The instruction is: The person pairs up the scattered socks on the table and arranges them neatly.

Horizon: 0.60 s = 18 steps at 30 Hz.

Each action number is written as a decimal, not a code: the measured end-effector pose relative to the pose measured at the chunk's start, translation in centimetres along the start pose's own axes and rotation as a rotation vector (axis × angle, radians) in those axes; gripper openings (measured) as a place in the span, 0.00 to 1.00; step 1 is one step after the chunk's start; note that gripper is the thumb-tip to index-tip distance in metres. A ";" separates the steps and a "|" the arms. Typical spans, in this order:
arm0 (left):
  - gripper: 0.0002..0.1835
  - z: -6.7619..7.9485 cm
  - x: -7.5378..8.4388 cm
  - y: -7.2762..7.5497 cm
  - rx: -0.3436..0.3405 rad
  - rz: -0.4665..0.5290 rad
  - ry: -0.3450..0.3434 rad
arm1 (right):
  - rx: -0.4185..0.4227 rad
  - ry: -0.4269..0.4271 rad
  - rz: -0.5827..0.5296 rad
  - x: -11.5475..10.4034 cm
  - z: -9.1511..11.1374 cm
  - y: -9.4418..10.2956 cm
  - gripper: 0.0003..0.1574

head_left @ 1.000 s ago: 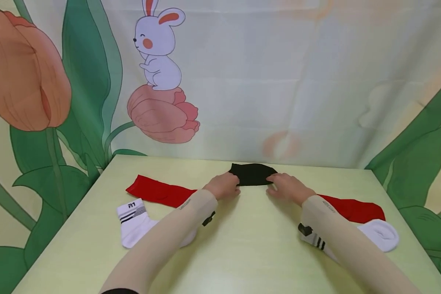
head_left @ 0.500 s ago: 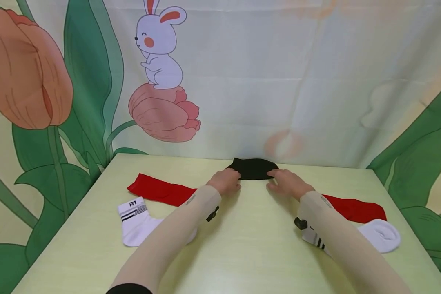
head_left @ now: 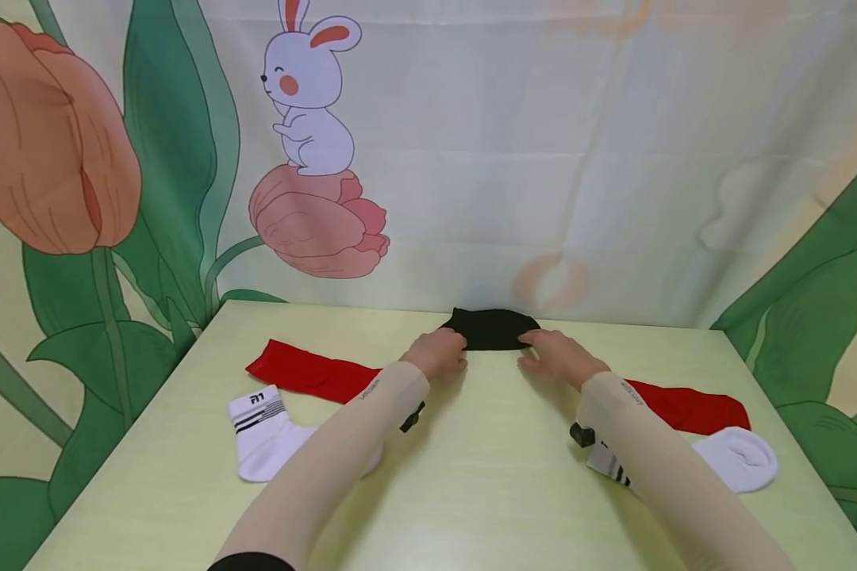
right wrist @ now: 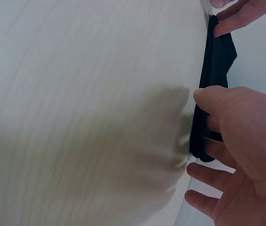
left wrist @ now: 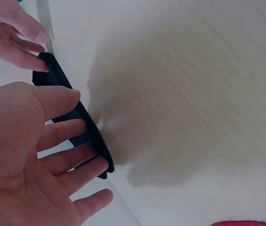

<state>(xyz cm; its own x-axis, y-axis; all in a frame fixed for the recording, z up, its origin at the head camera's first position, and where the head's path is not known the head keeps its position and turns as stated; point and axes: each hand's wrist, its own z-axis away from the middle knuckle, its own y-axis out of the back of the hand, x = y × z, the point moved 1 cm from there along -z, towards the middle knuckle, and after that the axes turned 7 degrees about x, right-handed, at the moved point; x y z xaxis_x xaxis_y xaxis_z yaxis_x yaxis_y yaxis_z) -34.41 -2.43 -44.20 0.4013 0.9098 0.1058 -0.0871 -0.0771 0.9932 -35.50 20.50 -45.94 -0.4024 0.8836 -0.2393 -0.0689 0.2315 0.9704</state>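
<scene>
Lightly, left hand (head_left: 439,353) and right hand (head_left: 563,355), each grip loosely spread, against a black sock (head_left: 494,329) (matte cloth, roughly oblong).

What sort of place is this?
Probably a staged indoor tabletop setup, maybe for recording. A flat, pale-yellow wood-grain table faces a white fabric backdrop printed with tulips and a rabbit, and flat red fabric socks and striped white fabric socks lie across the table.

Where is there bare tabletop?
Widest: table centre, between left striped white sock and right striped white sock, this side of black sock. Smaller: far right corner, beyond right red sock. Crowded: at black sock, with left grip and right grip; both sides, sleeves over socks.
</scene>
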 end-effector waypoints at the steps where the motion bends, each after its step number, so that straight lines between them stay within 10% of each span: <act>1: 0.14 0.0 0.0 0.0 0.003 -0.003 0.000 | 0.001 0.000 0.004 0.0 0.0 -0.1 0.31; 18: 0.13 0.0 -0.1 0.2 -0.007 0.028 -0.002 | -0.021 -0.024 0.018 -0.4 0.0 0.2 0.32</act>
<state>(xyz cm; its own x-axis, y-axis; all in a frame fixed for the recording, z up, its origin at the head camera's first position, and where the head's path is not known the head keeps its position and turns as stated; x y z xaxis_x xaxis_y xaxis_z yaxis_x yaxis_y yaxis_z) -34.50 -2.52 -44.02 0.4008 0.9064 0.1336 -0.1044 -0.0997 0.9895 -35.32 20.24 -45.64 -0.3819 0.8971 -0.2221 -0.0812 0.2068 0.9750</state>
